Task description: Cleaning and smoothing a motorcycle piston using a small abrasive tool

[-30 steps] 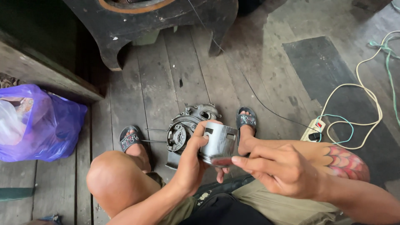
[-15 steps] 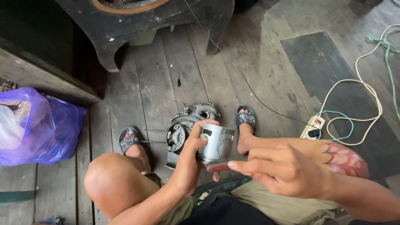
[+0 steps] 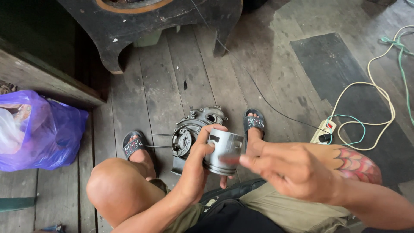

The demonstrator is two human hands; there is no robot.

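- One piston point(image 3: 223, 151), silver metal, cylindrical, held above the floor between the knees, near centre of view.
- Left hand point(image 3: 199, 162) wraps the piston from the left; thumb and fingers curled around its wall, firm hold.
- Right hand point(image 3: 290, 170) sits just right of the piston, fingers loosely extended toward it, fingertips blurred; cannot tell whether they touch the metal. It holds nothing.
- One engine casing point(image 3: 192, 129), grey and greasy, lies on the floor planks just beyond the piston, between the two feet.
- Two sandals: one on the left point(image 3: 133, 144), one on the right point(image 3: 254, 121), each on a foot, either side of the casing.
- One purple plastic bag point(image 3: 47, 129), full, at far left.
- One power strip point(image 3: 322, 131) on the right, with a cream cable point(image 3: 379, 90) looped beyond it and a green cable point(image 3: 403, 56) at the far right edge.
- One dark mat point(image 3: 345, 77) on the floor, right side, under the cables.
- One black wooden stand point(image 3: 172, 21) at the far top.
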